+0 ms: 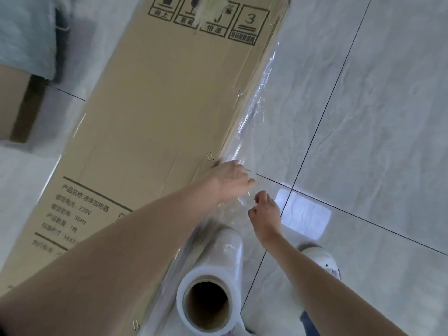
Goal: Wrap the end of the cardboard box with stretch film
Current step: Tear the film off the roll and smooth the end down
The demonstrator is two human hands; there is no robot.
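A long brown cardboard box (pixel 155 112) with printed symbols and text lies on the tiled floor. Clear stretch film (pixel 254 112) runs along its right edge. A roll of stretch film (pixel 213 287) with a cardboard core stands beside the box, near the bottom of the view. My left hand (pixel 230 180) rests at the box's right edge with its fingers on the film. My right hand (pixel 264 217), just to the right, pinches the loose film between curled fingers.
A second cardboard box (pixel 17 110) lies at the left edge, with a pale blue cloth (pixel 26 32) above it. Grey marbled floor tiles (pixel 375 117) spread to the right. A white shoe (pixel 320 260) stands beside the roll.
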